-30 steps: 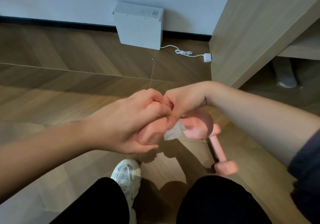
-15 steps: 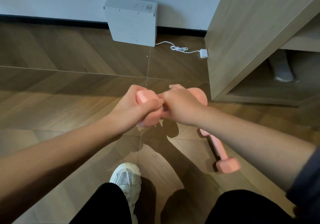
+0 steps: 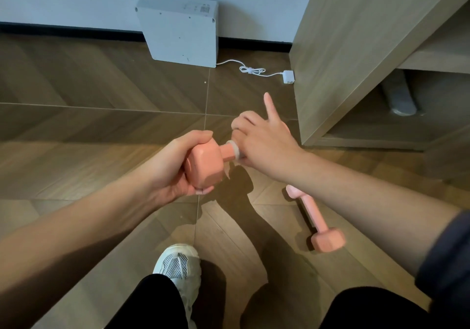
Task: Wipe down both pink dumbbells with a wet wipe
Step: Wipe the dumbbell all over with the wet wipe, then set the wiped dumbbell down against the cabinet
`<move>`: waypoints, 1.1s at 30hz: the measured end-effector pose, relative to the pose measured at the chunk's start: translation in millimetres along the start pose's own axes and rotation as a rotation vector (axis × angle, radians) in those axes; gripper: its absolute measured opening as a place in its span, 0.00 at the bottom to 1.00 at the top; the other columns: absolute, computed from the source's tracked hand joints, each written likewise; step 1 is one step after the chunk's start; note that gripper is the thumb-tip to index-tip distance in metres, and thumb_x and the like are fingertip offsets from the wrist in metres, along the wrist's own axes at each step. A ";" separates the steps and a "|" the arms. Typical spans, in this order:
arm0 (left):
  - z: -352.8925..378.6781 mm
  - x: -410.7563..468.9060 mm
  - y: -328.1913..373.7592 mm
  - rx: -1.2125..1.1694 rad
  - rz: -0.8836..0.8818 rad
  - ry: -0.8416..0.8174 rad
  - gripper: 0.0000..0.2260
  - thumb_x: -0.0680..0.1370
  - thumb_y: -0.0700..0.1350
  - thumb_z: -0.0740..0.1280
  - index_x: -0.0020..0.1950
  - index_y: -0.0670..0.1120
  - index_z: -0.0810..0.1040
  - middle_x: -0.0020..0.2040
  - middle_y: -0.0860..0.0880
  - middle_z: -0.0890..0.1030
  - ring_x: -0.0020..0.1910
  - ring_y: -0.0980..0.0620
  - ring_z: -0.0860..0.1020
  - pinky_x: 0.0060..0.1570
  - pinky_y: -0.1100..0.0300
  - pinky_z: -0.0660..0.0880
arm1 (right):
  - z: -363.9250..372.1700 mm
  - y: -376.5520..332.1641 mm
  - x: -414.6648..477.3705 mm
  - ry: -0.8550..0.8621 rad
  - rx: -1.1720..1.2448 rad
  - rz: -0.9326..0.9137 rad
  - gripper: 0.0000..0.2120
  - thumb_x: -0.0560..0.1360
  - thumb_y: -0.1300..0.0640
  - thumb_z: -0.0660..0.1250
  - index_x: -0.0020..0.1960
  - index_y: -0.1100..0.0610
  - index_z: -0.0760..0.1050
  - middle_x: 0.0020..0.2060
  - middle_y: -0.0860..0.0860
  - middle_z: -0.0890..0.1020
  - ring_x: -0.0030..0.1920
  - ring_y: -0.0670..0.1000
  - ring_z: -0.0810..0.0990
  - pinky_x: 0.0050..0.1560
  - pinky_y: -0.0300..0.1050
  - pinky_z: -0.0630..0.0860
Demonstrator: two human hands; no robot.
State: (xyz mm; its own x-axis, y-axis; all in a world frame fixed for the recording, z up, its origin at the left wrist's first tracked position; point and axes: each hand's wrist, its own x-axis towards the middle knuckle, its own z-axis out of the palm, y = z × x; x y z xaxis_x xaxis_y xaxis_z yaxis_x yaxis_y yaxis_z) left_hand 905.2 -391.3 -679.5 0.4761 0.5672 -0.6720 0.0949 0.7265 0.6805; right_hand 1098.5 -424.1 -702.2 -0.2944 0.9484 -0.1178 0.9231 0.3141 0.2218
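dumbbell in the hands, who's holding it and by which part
Left hand grips the held dumbbell by its near end head; right hand wraps the wet wipe round its handle.

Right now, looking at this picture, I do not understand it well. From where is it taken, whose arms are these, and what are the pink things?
The picture comes from a camera worn on a person's head, looking down, so the arms are that person's own. The left hand grips one end of a pink dumbbell. The right hand is closed around its bar, with a white wet wipe wrapped there, one finger sticking out. A second pink dumbbell lies on the wooden floor. Below you see a white shoe.
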 end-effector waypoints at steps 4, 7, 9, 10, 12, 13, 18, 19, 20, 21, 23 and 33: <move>-2.0 6.0 1.7 0.006 0.037 -0.019 0.09 0.77 0.52 0.66 0.43 0.47 0.74 0.32 0.46 0.79 0.27 0.47 0.78 0.26 0.56 0.75 | 7.8 23.1 -9.4 -0.004 0.019 0.045 0.14 0.75 0.52 0.69 0.59 0.52 0.78 0.71 0.54 0.69 0.76 0.59 0.58 0.72 0.72 0.42; -1.6 15.6 -4.0 0.007 0.048 0.002 0.10 0.78 0.52 0.65 0.44 0.46 0.73 0.32 0.46 0.78 0.27 0.48 0.77 0.26 0.57 0.74 | 18.3 36.0 -18.3 0.024 0.360 0.059 0.14 0.78 0.55 0.65 0.63 0.48 0.77 0.73 0.48 0.67 0.77 0.52 0.56 0.75 0.61 0.47; 0.1 25.5 -9.2 0.020 0.089 0.007 0.10 0.78 0.50 0.64 0.44 0.44 0.73 0.32 0.44 0.77 0.26 0.48 0.76 0.26 0.58 0.73 | 25.5 45.0 -26.5 0.097 0.577 0.141 0.14 0.79 0.58 0.63 0.63 0.48 0.79 0.70 0.46 0.71 0.73 0.51 0.63 0.71 0.55 0.61; 1.3 32.1 -11.8 0.037 0.119 0.007 0.10 0.79 0.49 0.64 0.44 0.43 0.72 0.33 0.43 0.75 0.27 0.47 0.75 0.26 0.58 0.72 | 29.2 49.1 -28.8 0.132 0.615 0.180 0.14 0.80 0.59 0.62 0.61 0.50 0.80 0.69 0.46 0.73 0.70 0.50 0.65 0.67 0.53 0.65; 5.5 47.9 -15.3 0.079 0.167 -0.008 0.11 0.77 0.49 0.66 0.43 0.42 0.72 0.35 0.41 0.73 0.28 0.46 0.74 0.26 0.58 0.72 | 36.1 56.9 -29.4 0.168 0.644 0.268 0.13 0.79 0.61 0.61 0.59 0.54 0.81 0.64 0.48 0.76 0.65 0.50 0.71 0.61 0.49 0.71; 8.4 56.7 -15.7 0.100 0.184 -0.020 0.12 0.75 0.50 0.67 0.43 0.42 0.72 0.35 0.40 0.73 0.28 0.45 0.73 0.26 0.58 0.71 | 39.4 61.5 -28.8 0.190 0.662 0.328 0.12 0.79 0.62 0.61 0.57 0.57 0.81 0.60 0.50 0.78 0.60 0.51 0.74 0.57 0.48 0.73; 24.0 108.9 -16.4 0.114 0.219 0.053 0.19 0.70 0.50 0.70 0.52 0.41 0.69 0.35 0.42 0.74 0.26 0.47 0.75 0.25 0.58 0.69 | 73.3 93.6 -51.8 0.065 0.735 0.695 0.08 0.80 0.59 0.62 0.54 0.59 0.79 0.45 0.53 0.81 0.46 0.54 0.81 0.46 0.48 0.78; 28.0 119.5 -17.5 0.106 0.227 0.093 0.20 0.69 0.49 0.72 0.53 0.40 0.69 0.38 0.41 0.75 0.27 0.46 0.75 0.27 0.58 0.69 | 81.3 97.2 -59.3 0.030 0.815 0.764 0.08 0.80 0.59 0.63 0.57 0.57 0.79 0.47 0.52 0.81 0.47 0.51 0.81 0.48 0.46 0.80; 32.6 129.9 -18.9 0.108 0.238 0.135 0.21 0.68 0.50 0.73 0.54 0.40 0.70 0.43 0.40 0.76 0.30 0.45 0.76 0.28 0.57 0.69 | 88.7 99.6 -64.8 0.029 0.896 0.823 0.08 0.80 0.60 0.63 0.58 0.55 0.78 0.47 0.50 0.81 0.47 0.49 0.81 0.48 0.44 0.80; 38.4 140.5 -20.5 0.129 0.250 0.171 0.21 0.67 0.50 0.74 0.54 0.45 0.72 0.47 0.41 0.78 0.34 0.43 0.78 0.29 0.55 0.71 | 94.1 101.3 -68.1 0.044 0.952 0.882 0.07 0.80 0.60 0.62 0.55 0.54 0.78 0.46 0.50 0.81 0.46 0.48 0.81 0.47 0.43 0.80; 51.5 159.2 -24.0 0.220 0.268 0.219 0.22 0.64 0.53 0.74 0.54 0.52 0.72 0.52 0.44 0.79 0.44 0.43 0.82 0.34 0.50 0.79 | 102.5 103.8 -68.5 0.084 1.010 1.011 0.11 0.81 0.61 0.58 0.45 0.56 0.77 0.40 0.51 0.79 0.44 0.50 0.80 0.44 0.46 0.79; 119.3 234.0 -48.7 0.550 0.503 0.401 0.22 0.68 0.49 0.74 0.58 0.52 0.70 0.47 0.57 0.69 0.52 0.50 0.74 0.51 0.57 0.73 | 136.2 117.2 -63.1 -0.044 1.177 1.281 0.06 0.80 0.65 0.61 0.54 0.56 0.70 0.47 0.55 0.77 0.48 0.54 0.80 0.44 0.47 0.80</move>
State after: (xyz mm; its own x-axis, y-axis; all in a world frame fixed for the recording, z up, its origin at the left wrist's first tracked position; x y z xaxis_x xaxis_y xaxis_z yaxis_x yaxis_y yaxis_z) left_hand 1116.2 -340.2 -835.0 0.2388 0.9428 -0.2326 0.4164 0.1169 0.9016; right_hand 1258.9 -453.0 -800.7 0.6937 0.5423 -0.4740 0.2243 -0.7880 -0.5733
